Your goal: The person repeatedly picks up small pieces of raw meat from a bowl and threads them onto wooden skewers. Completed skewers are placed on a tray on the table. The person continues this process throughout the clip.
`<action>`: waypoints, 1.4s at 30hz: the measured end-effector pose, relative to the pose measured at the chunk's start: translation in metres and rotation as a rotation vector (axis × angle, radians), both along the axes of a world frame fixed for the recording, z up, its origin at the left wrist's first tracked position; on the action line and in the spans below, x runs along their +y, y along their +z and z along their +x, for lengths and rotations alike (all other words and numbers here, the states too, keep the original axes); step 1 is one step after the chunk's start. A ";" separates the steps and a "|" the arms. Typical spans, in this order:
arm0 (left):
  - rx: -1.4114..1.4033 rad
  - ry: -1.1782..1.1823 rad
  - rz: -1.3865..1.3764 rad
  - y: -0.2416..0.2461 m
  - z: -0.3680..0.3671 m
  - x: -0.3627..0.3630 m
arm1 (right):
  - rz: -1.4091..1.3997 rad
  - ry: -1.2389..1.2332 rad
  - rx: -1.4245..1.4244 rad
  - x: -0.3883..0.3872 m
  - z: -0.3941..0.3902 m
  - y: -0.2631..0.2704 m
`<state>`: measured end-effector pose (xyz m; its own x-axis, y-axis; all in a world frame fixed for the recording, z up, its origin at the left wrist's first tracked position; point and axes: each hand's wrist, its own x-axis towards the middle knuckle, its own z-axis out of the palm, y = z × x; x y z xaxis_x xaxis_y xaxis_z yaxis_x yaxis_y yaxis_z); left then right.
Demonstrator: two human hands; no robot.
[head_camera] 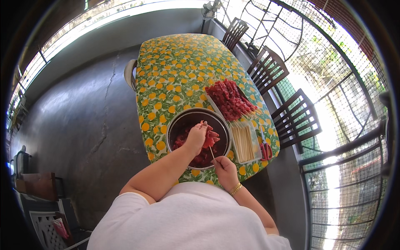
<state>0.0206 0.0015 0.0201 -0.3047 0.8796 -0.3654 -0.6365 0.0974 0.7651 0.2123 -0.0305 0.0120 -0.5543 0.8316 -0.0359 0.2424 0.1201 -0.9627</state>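
Note:
Over a round metal bowl (169, 142) of raw red meat, my left hand (198, 137) grips a piece of meat (210, 140). My right hand (225, 170), with a gold bracelet at the wrist, pinches the lower end of a thin wooden skewer (212, 153) whose upper end meets that meat. More meat (190, 157) lies in the bowl. Right of the bowl, a clear plastic container (259, 153) holds many bare wooden skewers (243, 142). Beyond it, skewered meat (229, 98) is heaped on a tray (213, 104). Red-handled scissors (266, 150) lie beside the container.
The table has a cloth patterned with yellow fruit and green leaves (175, 72). Several dark wooden chairs (295, 120) stand along its right side, by a mesh-covered grille. A pale chair (129, 75) is at the left edge. A fan (210, 10) stands beyond the far end.

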 end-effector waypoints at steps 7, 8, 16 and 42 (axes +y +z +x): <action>0.192 0.229 0.044 -0.011 -0.001 0.016 | 0.164 0.022 -0.216 0.006 -0.012 0.022; 0.208 0.239 0.029 -0.011 -0.002 0.017 | 0.206 0.037 -0.249 0.005 -0.012 0.024; 0.229 0.279 -0.078 -0.012 0.013 0.014 | 0.324 -0.008 -0.248 0.001 -0.013 0.013; 1.813 -1.476 -0.395 -0.112 0.002 0.076 | -0.179 -0.201 -0.083 0.017 0.043 0.002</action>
